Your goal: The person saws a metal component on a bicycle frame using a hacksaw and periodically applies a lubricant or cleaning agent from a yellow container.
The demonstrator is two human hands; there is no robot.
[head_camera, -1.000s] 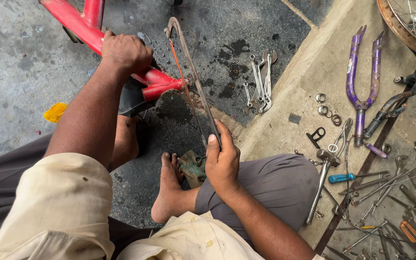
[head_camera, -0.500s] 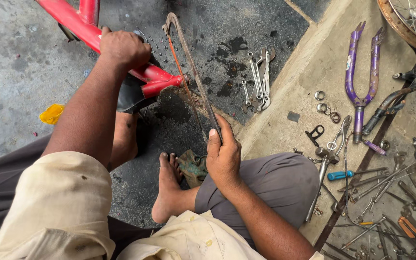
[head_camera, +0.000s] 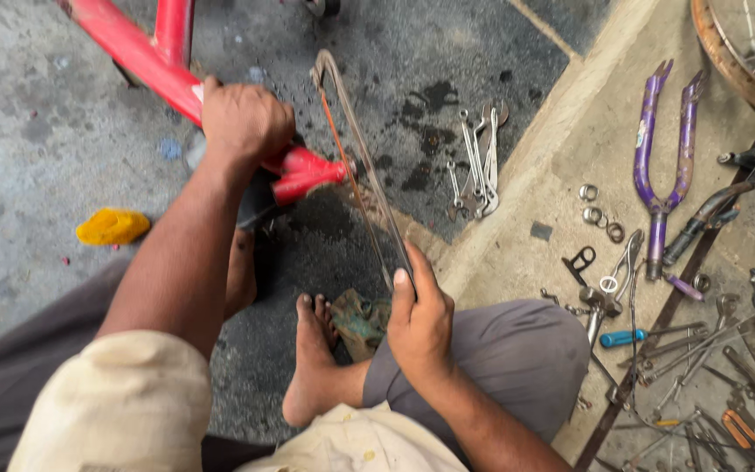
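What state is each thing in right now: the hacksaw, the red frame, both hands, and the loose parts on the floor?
Hacksaw: blade set against the end of the red tube.
Red bicycle frame: lying on the floor, gripped from above.
Left hand: closed over the frame.
Right hand: closed on the hacksaw handle.
Wrenches: lying loose in a bunch.
Purple fork: lying flat, detached.
Yellow rag: crumpled, untouched.

Beyond the hands: spanners in a cluster. Right of them: purple fork, blue-handled screwdriver, metal rings. Far left: yellow rag.
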